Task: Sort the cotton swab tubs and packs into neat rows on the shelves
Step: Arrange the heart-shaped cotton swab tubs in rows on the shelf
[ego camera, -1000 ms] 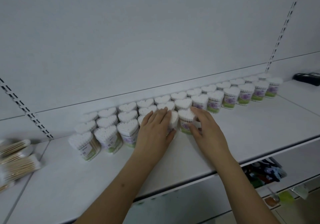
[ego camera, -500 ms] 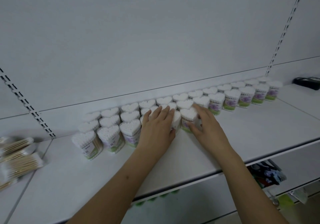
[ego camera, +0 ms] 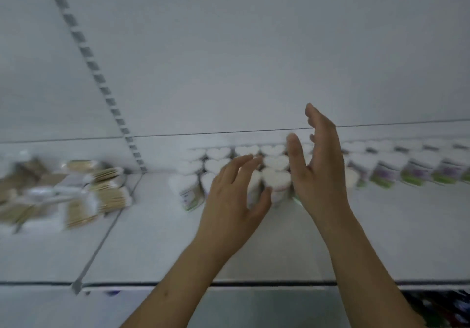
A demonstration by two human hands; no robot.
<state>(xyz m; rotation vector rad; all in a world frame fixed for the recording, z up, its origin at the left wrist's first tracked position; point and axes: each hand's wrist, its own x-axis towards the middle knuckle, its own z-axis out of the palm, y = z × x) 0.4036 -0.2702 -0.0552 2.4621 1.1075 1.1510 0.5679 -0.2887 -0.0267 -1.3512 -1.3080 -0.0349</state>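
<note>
Between the loosely spread fingers of the left hand (ego camera: 232, 195) and the straight, raised right hand (ego camera: 316, 172), neither gripping, heart-shaped swab tubs (ego camera: 276, 176) stand in rows on the shelf (ego camera: 254, 251), while swab packs (ego camera: 76, 198) beyond the left fingers apparently await sorting.

No readable text. Heart-shaped tubs (ego camera: 276, 179) on the shelf (ego camera: 157, 246) carry purple-and-green labels (ego camera: 384, 175), right side of the row, too blurred for any lettering. Swab packs (ego camera: 76, 195) at far left also blurred, no print legible.
</note>
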